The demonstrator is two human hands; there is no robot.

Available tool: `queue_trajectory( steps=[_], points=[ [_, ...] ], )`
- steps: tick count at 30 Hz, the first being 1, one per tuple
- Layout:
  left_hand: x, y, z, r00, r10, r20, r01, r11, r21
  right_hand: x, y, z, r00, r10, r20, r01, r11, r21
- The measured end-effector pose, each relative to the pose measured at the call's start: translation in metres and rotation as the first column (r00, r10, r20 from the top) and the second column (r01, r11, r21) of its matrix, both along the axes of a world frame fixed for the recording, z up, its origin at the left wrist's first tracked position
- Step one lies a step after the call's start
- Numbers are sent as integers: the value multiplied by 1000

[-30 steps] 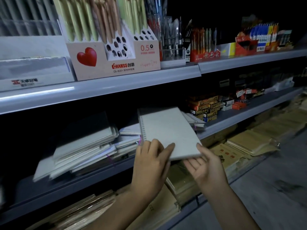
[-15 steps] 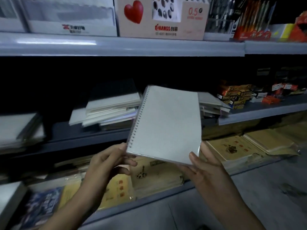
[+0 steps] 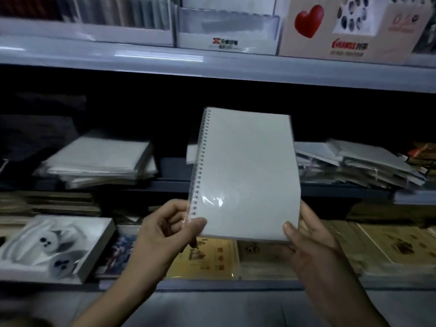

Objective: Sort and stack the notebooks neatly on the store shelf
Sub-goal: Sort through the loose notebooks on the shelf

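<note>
Pinches the wrapped spiral notebook [image 3: 245, 175] at its lower spine corner with the left grip [image 3: 165, 230], clasps the opposite corner with the right grip [image 3: 309, 241]. Holds it upright, clear of the middle shelf [image 3: 174, 167], likely to judge whether the left stack [image 3: 99, 159] or the right stack [image 3: 354, 161] suits.

A stationery shop, apparently, is shown: dim metal shelves [image 3: 212, 72] are stocked with stacked notebooks [image 3: 101, 161] and a pen display box [image 3: 349, 29]
</note>
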State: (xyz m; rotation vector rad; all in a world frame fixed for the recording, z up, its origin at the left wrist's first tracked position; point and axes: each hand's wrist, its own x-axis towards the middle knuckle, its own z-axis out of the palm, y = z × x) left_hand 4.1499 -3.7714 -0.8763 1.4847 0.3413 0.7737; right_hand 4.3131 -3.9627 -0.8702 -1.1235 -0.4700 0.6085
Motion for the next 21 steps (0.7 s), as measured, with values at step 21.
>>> queue_trajectory(
  steps=[21],
  points=[
    [-69,178,22,758,649,62,-652,750,112,-44,267,25,796,146,588,7,968,-250]
  ],
)
